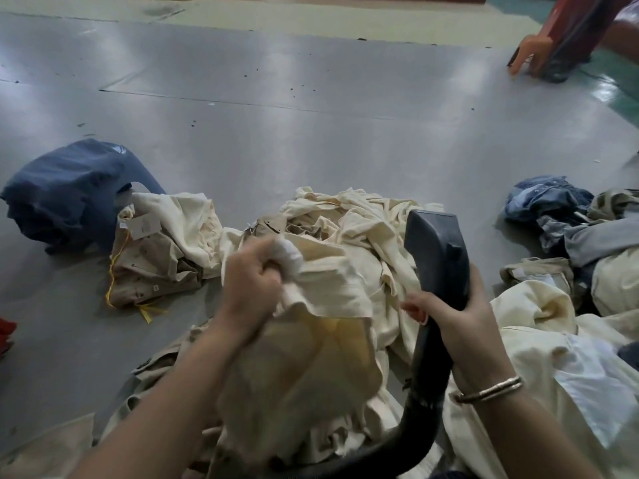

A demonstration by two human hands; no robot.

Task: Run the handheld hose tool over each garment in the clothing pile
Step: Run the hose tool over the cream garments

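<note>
A dark grey hose tool (436,257) stands upright at centre right, above a crumpled cream clothing pile (349,236) filling lower centre.

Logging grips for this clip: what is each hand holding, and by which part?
Left hand grips a bunched fold of the cream garment. Right hand grips the hose tool by its handle, below the head.

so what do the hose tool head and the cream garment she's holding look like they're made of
The hose tool head looks like moulded hard plastic, dark grey with a dull sheen and smooth rigid edges. The cream garment in the left hand looks like matte woven cloth, probably cotton; it creases and folds softly.
</note>
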